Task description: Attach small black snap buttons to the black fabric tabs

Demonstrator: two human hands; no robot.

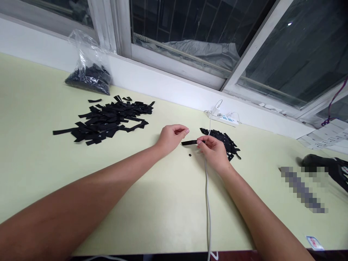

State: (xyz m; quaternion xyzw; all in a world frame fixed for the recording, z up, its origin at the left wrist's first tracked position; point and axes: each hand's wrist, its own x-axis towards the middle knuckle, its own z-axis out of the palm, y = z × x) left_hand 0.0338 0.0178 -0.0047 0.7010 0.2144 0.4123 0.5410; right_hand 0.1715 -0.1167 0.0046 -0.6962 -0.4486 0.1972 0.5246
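My right hand (213, 149) pinches one end of a short black strip (189, 143) that lies flat just above the pale green table (163, 203). My left hand (172, 137) hovers beside the strip's free end, thumb and forefinger pinched together; whether something tiny is between them I cannot tell. A small black ring (189, 155) lies on the table below the strip. Behind my right hand is a small heap of black pieces (225, 140). A large loose pile of black strips (108, 117) spreads to the left.
A clear plastic bag of black pieces (89, 72) leans against the white window sill at the back left. A white power strip (224, 118) lies by the sill, and a white cable (208, 195) runs toward me. Dark fabric (326, 165) and papers (326, 137) sit at the right.
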